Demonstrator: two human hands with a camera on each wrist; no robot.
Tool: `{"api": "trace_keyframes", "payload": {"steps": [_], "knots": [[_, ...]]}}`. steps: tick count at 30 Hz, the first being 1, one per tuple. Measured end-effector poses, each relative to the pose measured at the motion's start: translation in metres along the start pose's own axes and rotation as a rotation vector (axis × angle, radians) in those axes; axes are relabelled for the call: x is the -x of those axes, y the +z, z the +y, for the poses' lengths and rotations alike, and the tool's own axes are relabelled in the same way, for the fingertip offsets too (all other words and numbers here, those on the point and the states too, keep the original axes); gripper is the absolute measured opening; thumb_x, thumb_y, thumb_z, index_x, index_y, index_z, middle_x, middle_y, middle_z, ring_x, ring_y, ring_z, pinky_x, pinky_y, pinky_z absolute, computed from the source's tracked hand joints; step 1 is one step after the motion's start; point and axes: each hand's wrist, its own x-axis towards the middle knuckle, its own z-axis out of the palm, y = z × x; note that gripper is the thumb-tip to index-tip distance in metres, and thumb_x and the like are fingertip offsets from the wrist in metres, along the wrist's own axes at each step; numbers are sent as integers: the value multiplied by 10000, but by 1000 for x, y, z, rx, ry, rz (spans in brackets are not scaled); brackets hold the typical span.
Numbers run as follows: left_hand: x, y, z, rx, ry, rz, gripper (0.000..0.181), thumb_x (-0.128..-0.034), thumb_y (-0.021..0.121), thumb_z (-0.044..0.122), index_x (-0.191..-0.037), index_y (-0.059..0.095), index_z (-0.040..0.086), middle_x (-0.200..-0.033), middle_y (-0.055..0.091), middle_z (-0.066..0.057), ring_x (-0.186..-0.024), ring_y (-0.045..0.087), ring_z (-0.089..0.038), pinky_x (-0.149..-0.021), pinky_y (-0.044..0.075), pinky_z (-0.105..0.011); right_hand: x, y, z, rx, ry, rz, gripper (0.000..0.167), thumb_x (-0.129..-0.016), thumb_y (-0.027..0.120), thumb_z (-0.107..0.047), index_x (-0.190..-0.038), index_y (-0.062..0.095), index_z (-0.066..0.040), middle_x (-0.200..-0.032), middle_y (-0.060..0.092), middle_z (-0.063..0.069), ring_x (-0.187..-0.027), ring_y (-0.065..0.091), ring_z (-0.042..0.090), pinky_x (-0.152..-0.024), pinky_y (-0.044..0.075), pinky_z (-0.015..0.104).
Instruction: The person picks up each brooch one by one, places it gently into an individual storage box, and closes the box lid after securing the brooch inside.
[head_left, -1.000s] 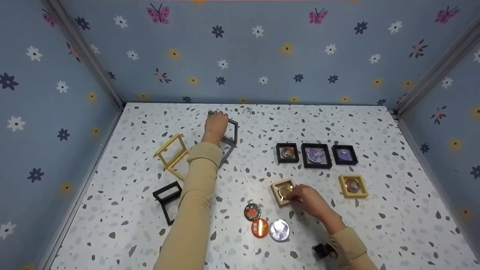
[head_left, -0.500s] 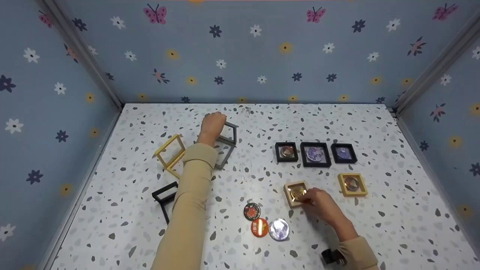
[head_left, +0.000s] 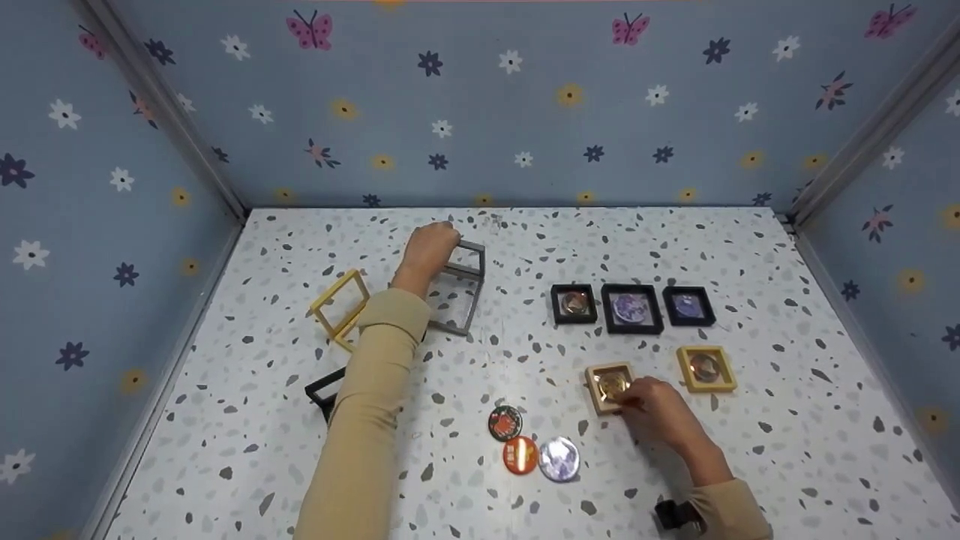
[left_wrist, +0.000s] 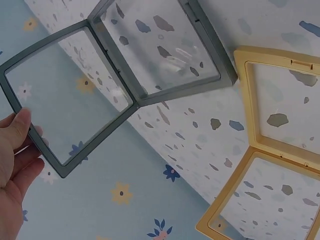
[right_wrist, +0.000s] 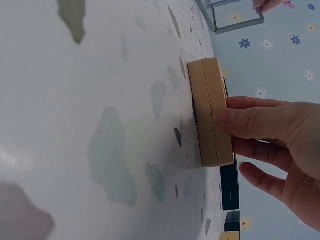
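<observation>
In the head view my left hand (head_left: 429,251) is at the back of the table, at an unfolded grey display frame (head_left: 465,271) with clear panes. The left wrist view shows thumb and fingers pinching the outer edge of that frame's raised half (left_wrist: 62,170); its other half lies on the table. My right hand (head_left: 664,416) grips a closed beige display frame (head_left: 598,397), with a gold round piece behind its window. In the right wrist view the thumb presses on the beige frame's side (right_wrist: 206,115), fingers at its top face.
An open yellow frame (head_left: 322,304) and a partly hidden black frame (head_left: 322,386) lie left. Three round badges (head_left: 520,455) lie front-centre. Three black frames (head_left: 632,328) with round pieces inside stand in a row at right, behind a filled yellow frame (head_left: 709,388).
My right hand has slid the beige frame to the right, nearer the filled yellow frame. The grey frame has turned and shifted slightly right in my left hand's hold.
</observation>
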Motion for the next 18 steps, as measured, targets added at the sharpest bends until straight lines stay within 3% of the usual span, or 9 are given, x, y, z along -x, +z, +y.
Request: {"api": "trace_keyframes", "payload": {"steps": [9,18], "knots": [[7,-9,6,26,-6,27,175,-838,547,-23,-925,683,45,-948,628,-122,-798,602,-239,-680,497,-357,5,-7,8,10,34,-10,130,-685,715,-13,-783,689,-95,-742,614,-28,-692,559,125,-661,467,307],[23,-15,19,69,-128,40,126,-814,568,-25,-855,677,21,-829,630,-108,-736,604,-229,-624,501,-335,2,-14,16,31,28,-22,134,-676,712,13,-771,684,-77,-728,617,-10,-670,557,141,-629,466,309]]}}
